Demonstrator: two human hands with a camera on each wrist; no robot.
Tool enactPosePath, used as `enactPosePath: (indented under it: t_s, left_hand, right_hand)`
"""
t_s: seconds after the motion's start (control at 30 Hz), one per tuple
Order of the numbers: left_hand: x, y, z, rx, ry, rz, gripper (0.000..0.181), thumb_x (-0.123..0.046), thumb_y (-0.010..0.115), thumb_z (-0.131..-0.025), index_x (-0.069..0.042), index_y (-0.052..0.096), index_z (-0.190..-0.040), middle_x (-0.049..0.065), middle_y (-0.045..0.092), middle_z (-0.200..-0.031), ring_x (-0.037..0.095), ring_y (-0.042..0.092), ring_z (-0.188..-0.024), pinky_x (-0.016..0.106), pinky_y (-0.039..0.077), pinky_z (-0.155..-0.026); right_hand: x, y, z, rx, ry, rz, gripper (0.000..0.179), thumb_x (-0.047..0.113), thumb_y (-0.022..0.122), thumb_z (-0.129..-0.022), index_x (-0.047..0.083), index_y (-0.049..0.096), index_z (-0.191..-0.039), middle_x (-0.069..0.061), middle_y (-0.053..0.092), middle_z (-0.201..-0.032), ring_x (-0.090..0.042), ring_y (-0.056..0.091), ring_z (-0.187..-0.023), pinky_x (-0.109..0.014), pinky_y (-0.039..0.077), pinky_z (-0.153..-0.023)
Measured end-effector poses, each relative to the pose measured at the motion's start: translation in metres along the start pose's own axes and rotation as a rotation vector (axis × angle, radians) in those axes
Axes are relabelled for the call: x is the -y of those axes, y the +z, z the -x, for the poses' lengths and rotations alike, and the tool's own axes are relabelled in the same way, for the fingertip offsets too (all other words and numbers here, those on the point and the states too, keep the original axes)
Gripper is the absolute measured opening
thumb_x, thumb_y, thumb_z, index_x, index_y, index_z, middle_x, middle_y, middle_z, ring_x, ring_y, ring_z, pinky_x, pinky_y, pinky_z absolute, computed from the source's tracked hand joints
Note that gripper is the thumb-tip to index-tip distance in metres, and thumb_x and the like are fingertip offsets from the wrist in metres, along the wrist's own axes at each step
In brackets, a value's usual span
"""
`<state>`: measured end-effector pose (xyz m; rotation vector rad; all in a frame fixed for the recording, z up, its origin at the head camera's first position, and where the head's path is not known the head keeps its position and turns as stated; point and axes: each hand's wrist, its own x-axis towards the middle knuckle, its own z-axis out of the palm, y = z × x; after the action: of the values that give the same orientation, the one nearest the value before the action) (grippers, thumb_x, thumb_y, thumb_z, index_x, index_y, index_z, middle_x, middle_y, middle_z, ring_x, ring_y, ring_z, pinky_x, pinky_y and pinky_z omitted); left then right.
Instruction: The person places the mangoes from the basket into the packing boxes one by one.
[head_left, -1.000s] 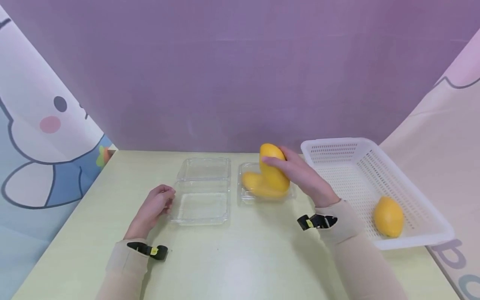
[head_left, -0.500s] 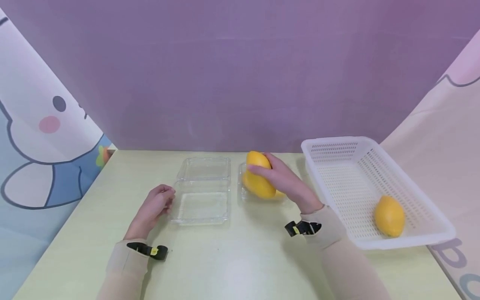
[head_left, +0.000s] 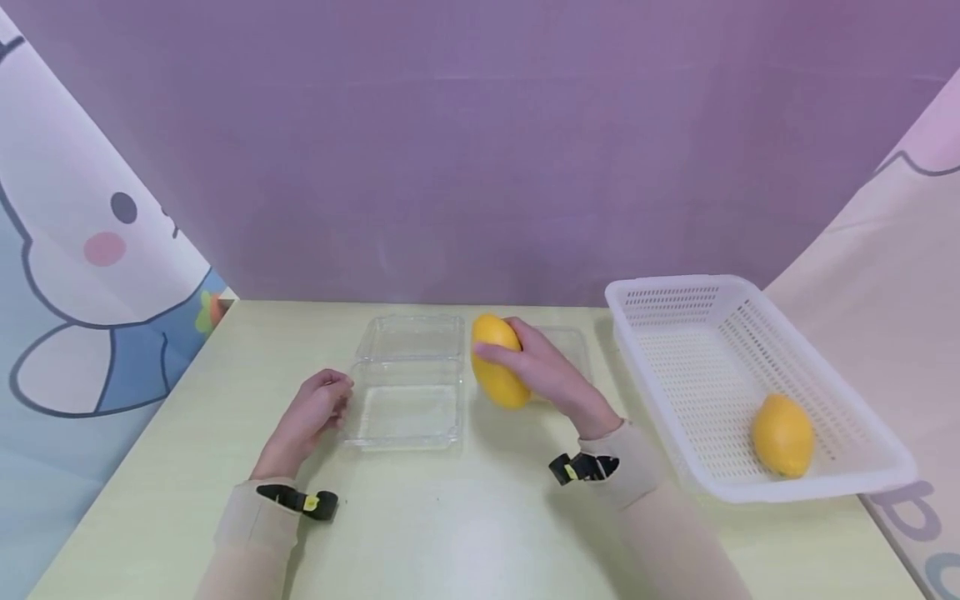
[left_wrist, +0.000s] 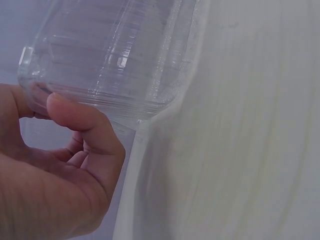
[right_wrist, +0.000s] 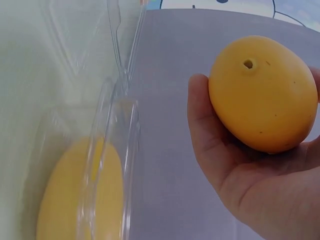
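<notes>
The surface offered open room nearest the person. The basket, at right, presented a raised rim. The open clear box had its left edge pinched by the left hand. The right hand grasped a mango just beyond the box's right edge. Loading appeared in hand; the next move likely called for lowering leftward, inside the walls.

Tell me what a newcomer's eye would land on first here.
First, the bright yellow fruit in the right hand's grip, near the middle of the head view. Next, another yellow fruit lying toward the near end of the white basket at the right. Behind the table, the broad purple backdrop also stands out, with a cartoon figure to its left.
</notes>
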<state>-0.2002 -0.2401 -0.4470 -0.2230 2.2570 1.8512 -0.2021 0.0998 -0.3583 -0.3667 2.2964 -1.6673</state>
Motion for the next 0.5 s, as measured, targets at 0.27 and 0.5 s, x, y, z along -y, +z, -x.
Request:
enactPosePath:
  t_s: [0.27, 0.5]
  left_hand:
    - [-0.001, 0.002, 0.000, -0.007, -0.003, 0.018, 0.023, -0.010, 0.041, -0.103, 0.006, 0.044, -0.119, 0.004, 0.047, -0.084, 0.013, 0.048, -0.064, 0.024, 0.042, -0.057]
    - [-0.001, 0.004, -0.001, -0.017, -0.010, 0.014, 0.024, -0.011, 0.041, -0.104, 0.007, 0.044, -0.119, 0.005, 0.048, -0.085, 0.013, 0.048, -0.065, 0.024, 0.043, -0.057]
  right_hand:
    - [0.002, 0.018, -0.002, 0.011, 0.021, -0.009, 0.055, 0.048, 0.069, -0.092, 0.016, 0.052, -0.134, -0.010, 0.061, -0.110, -0.028, 0.062, -0.091, -0.040, 0.052, -0.076]
    - [0.004, 0.032, -0.006, 0.008, 0.021, 0.001, 0.056, 0.049, 0.069, -0.091, 0.015, 0.053, -0.133, -0.008, 0.062, -0.109, -0.026, 0.062, -0.092, -0.040, 0.052, -0.077]
